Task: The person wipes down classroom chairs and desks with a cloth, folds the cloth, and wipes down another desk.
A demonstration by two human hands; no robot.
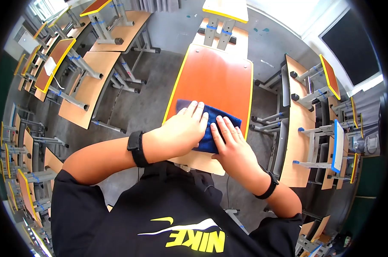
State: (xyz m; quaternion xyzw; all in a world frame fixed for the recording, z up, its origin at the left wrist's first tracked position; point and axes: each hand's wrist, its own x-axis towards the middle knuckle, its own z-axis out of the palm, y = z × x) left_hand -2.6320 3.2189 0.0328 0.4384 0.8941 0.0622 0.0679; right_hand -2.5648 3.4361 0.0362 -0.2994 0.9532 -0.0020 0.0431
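A dark blue cloth lies flat on an orange board with yellow edging, near the end closest to me. My left hand rests on the cloth's left part, palm down, with its fingers stretched forward. On the right part of the cloth lies my right hand, fingers extended and slightly apart. The two hands are close together, and the blue cloth shows between them. Beneath the orange board, a light wooden desktop sticks out at the near end.
Upturned stools stand on desks to the left and right. Another upturned stool is beyond the orange board. Grey floor shows between the desk rows. A dark screen hangs at the upper right.
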